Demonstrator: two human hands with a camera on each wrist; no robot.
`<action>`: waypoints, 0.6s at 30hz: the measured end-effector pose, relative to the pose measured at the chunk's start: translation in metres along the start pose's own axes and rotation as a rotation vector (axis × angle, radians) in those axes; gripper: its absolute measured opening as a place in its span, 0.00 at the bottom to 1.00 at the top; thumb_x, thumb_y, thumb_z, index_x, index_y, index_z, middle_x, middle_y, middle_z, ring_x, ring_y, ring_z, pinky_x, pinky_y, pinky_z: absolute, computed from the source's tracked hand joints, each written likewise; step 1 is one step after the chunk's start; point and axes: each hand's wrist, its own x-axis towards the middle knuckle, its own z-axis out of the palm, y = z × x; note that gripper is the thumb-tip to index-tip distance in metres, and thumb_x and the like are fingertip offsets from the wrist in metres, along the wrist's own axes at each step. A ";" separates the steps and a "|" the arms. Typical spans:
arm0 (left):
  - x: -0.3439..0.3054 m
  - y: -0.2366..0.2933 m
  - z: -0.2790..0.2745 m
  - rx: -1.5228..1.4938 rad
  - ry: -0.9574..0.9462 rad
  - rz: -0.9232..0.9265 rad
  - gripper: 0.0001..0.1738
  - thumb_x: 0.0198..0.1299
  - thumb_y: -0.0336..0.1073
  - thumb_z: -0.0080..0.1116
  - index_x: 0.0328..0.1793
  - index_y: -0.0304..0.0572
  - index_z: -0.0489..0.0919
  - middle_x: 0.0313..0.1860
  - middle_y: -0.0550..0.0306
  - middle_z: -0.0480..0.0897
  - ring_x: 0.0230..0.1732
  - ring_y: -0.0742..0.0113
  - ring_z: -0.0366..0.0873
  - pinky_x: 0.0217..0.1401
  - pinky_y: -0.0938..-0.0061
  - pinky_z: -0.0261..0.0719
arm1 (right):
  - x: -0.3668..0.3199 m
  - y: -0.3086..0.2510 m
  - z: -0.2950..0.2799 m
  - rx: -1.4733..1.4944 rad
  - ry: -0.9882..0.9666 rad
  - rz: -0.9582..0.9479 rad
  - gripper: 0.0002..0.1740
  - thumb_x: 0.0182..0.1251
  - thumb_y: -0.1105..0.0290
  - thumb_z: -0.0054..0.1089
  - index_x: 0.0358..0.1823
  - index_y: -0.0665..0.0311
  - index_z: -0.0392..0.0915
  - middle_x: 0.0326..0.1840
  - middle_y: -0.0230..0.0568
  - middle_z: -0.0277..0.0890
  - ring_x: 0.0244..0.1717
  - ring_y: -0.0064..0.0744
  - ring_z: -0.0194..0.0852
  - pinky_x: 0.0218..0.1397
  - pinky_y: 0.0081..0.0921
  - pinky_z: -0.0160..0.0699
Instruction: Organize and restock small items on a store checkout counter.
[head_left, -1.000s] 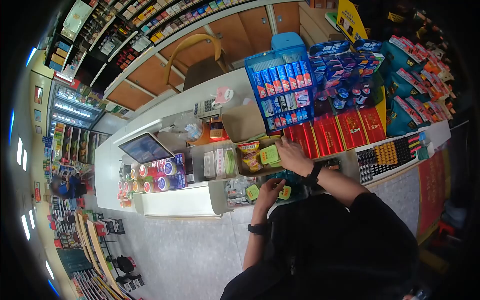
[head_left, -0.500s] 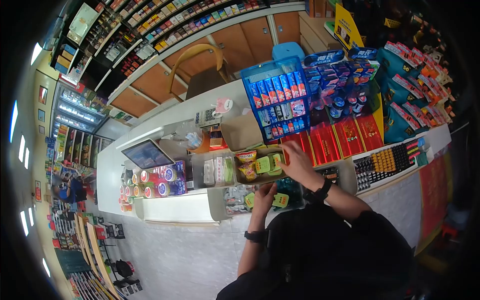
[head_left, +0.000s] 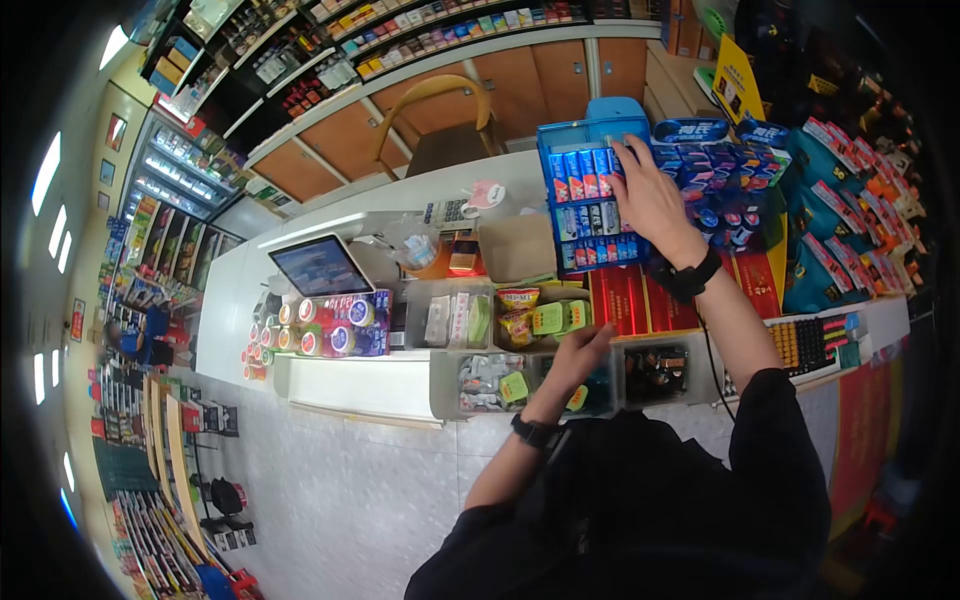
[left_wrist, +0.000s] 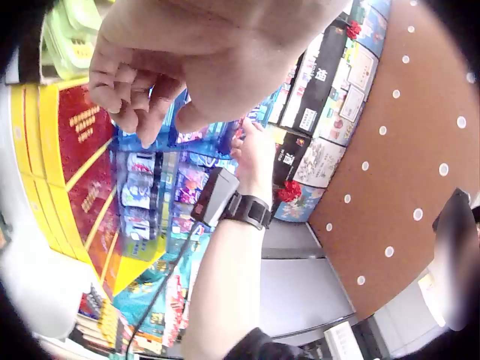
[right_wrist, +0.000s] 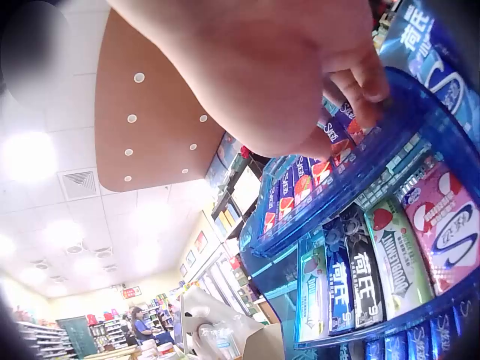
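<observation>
My right hand (head_left: pixel 655 205) reaches over the top tier of a blue plastic rack (head_left: pixel 548 150), fingers bent and thumb below them at the gum packs (head_left: pixel 582 180) on its right side. In the right wrist view the fingertips touch the gum packs (right_wrist: pixel 301 186); I cannot tell whether they pinch any. My left hand (head_left: pixel 578 358) hovers over the front bins, fingers loosely bent and holding nothing. Beside it, green containers (head_left: pixel 548 318) and a yellow-red snack bag (head_left: pixel 516 322) sit in a cardboard box. Another green container (head_left: pixel 514 386) lies in the front bin with silvery packets (head_left: pixel 480 385).
Red boxes (head_left: pixel 670 305) line the counter right of the cardboard box, before more gum boxes (head_left: pixel 715 165). A tablet screen (head_left: pixel 320 268) and lidded cups (head_left: pixel 330 325) stand on the left. A cable (left_wrist: pixel 161 289) hangs from my right wrist.
My right hand has left the green containers and moved up to the rack's top tier. My left hand has come off the front bin's green container and shifted right and up.
</observation>
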 end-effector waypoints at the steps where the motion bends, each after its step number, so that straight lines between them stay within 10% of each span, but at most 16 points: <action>1: 0.002 0.013 0.006 -0.137 -0.021 -0.012 0.24 0.71 0.51 0.54 0.48 0.33 0.83 0.35 0.60 0.81 0.37 0.73 0.76 0.41 0.77 0.73 | 0.001 0.001 0.001 -0.031 -0.020 0.012 0.25 0.71 0.65 0.54 0.66 0.66 0.67 0.69 0.49 0.64 0.49 0.59 0.79 0.51 0.46 0.80; 11: 0.032 0.036 0.026 -0.378 -0.044 0.025 0.21 0.72 0.47 0.51 0.54 0.34 0.80 0.44 0.55 0.84 0.44 0.68 0.81 0.49 0.73 0.76 | -0.003 0.005 -0.022 0.104 0.042 -0.045 0.20 0.61 0.70 0.64 0.54 0.63 0.73 0.62 0.41 0.71 0.50 0.53 0.78 0.50 0.41 0.80; 18: 0.034 0.034 0.030 -0.428 -0.037 0.029 0.20 0.72 0.45 0.51 0.54 0.33 0.79 0.45 0.53 0.84 0.44 0.67 0.81 0.49 0.72 0.77 | -0.025 0.000 -0.024 0.326 0.167 -0.022 0.15 0.60 0.71 0.68 0.48 0.61 0.78 0.32 0.41 0.79 0.30 0.40 0.80 0.33 0.32 0.78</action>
